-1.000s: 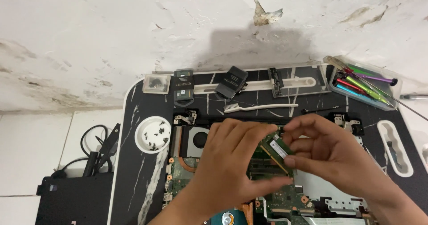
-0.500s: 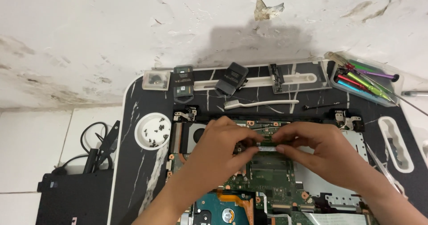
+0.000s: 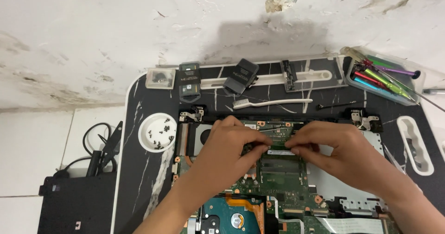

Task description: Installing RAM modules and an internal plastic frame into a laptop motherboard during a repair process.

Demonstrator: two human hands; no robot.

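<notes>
An opened laptop lies on a black marbled table, its green motherboard [image 3: 282, 192] bare. My left hand [image 3: 227, 148] and my right hand [image 3: 338, 153] meet over the board's upper middle. Their fingertips pinch the two ends of a thin green memory module [image 3: 278, 144], which lies low at the slot. A second dark slot [image 3: 280, 167] shows just below it. The cooling fan [image 3: 200, 136] sits left of my left hand, and a teal hard drive [image 3: 232, 218] lies at the bottom edge.
A white dish of screws [image 3: 156, 132] stands left of the laptop. Behind it lie a white toothbrush [image 3: 273, 103], two loose modules [image 3: 189, 80], a small clear box [image 3: 160, 78] and a tray of screwdrivers [image 3: 384, 76]. A black box [image 3: 74, 206] with cables sits lower left.
The module was held tilted above the board a second ago. Both hands have moved away from me and down, and it now lies flat at the slot.
</notes>
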